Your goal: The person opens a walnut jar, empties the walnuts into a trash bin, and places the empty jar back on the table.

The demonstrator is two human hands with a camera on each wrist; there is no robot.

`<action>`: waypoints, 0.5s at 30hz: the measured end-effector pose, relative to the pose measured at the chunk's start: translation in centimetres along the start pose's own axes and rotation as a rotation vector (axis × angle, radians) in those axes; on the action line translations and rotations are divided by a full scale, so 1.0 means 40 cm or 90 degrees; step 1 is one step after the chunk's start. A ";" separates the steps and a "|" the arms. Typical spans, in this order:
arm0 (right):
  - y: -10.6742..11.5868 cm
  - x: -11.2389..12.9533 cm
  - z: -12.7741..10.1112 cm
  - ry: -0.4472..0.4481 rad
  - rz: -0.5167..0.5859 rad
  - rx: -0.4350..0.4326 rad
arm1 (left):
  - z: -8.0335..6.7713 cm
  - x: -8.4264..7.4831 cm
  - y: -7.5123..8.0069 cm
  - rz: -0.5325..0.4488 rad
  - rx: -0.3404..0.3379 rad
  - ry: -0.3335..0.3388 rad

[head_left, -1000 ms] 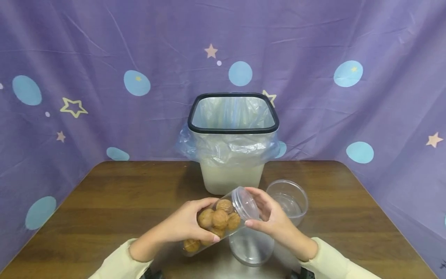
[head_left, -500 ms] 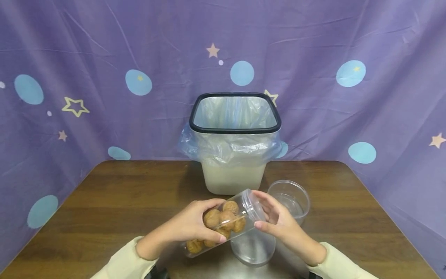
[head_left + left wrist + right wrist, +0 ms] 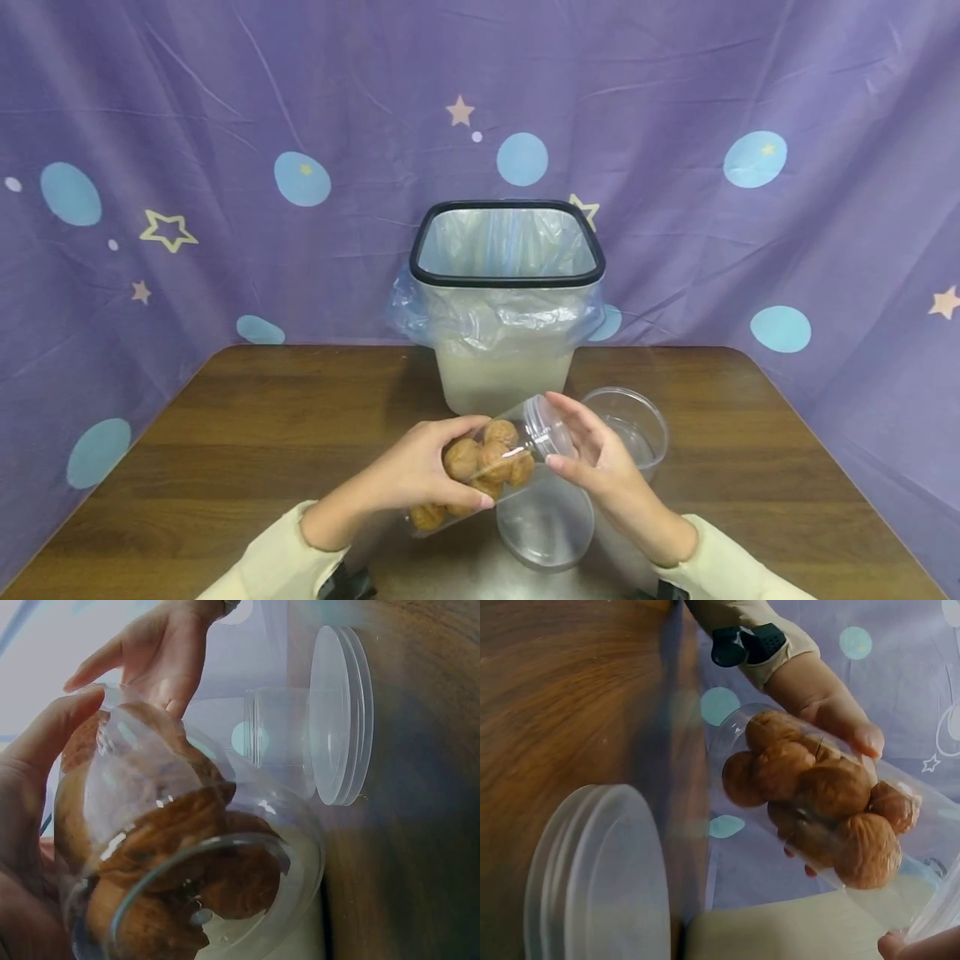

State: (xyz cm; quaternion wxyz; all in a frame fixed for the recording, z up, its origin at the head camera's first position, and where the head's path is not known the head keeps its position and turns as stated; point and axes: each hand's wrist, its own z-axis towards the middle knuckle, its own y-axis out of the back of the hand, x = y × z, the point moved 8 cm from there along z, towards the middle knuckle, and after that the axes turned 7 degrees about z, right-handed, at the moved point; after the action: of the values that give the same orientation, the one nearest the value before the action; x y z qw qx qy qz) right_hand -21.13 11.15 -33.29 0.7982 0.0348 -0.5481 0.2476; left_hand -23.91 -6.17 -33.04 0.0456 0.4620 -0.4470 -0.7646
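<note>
Since a second ago you have lifted and tilted the jar (image 3: 487, 471) a little higher, its lid (image 3: 546, 427) end nearer the bin (image 3: 504, 333). Your left hand (image 3: 420, 475) curls its fingers round the walnut-filled body, held above the bench (image 3: 247, 433). Your right hand (image 3: 600, 467) has its fingers bent round the lid. Just below your fingers lies a loose lid (image 3: 545, 529); an empty tub (image 3: 630, 429) stands behind your right fingers.
</note>
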 end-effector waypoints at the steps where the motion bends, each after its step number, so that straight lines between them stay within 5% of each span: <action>1: -0.001 0.002 0.002 0.000 0.001 -0.005 | 0.001 0.000 0.002 0.007 -0.006 0.001; 15: -0.005 0.001 0.018 -0.036 -0.020 -0.060 | 0.003 -0.002 0.013 0.046 -0.050 0.004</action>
State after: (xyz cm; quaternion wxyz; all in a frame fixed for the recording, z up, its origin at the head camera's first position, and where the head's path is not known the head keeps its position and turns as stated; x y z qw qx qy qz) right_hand -21.64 10.75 -32.92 0.7868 0.0127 -0.5809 0.2081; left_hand -24.16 -6.38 -32.59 0.0927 0.4460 -0.4328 -0.7780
